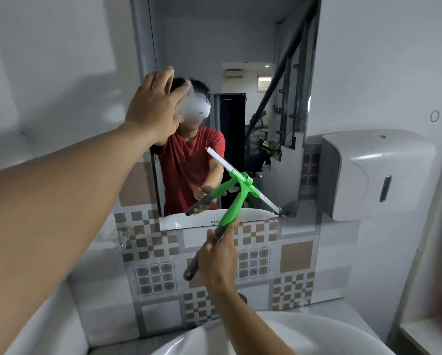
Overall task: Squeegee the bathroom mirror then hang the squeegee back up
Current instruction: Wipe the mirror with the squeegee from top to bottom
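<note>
The bathroom mirror (240, 47) hangs on the wall straight ahead. My right hand (218, 254) is shut on the dark grip of a green squeegee (236, 201). Its blade rests slanted against the mirror's lower right part, the low end near the bottom right corner. My left hand (152, 106) lies flat with fingers apart against the mirror's left edge, holding nothing. The mirror reflects a person in a red shirt wearing a white headset, with the squeegee doubled in the glass.
A white paper dispenser (373, 172) is mounted right of the mirror. Brown and grey patterned tiles (295, 256) cover the wall below it. A white basin (278, 334) sits at the bottom. A small ring hook (434, 115) is on the right wall.
</note>
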